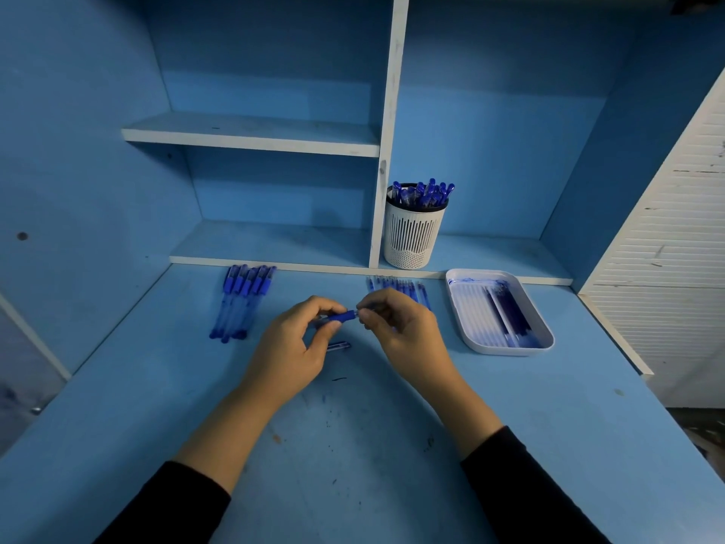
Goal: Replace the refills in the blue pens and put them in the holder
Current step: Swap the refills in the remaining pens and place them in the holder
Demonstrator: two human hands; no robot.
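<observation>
A blue pen (342, 317) is held level above the middle of the blue desk, between both hands. My left hand (292, 347) grips its barrel and my right hand (400, 327) pinches the tip end. A small blue cap-like piece (339, 346) lies on the desk just under my left hand. Several capped blue pens (241, 300) lie in a row at the left. More refills (400, 288) lie in a row behind my right hand, partly hidden. A white slotted holder (412, 237) on the low shelf has several blue pens standing in it.
A white tray (469, 331) at the right holds several refills and ink smears. A white upright divider (379, 214) stands just left of the holder. Shelves rise behind the desk (353, 445), and a white slatted panel (667, 249) stands at the right.
</observation>
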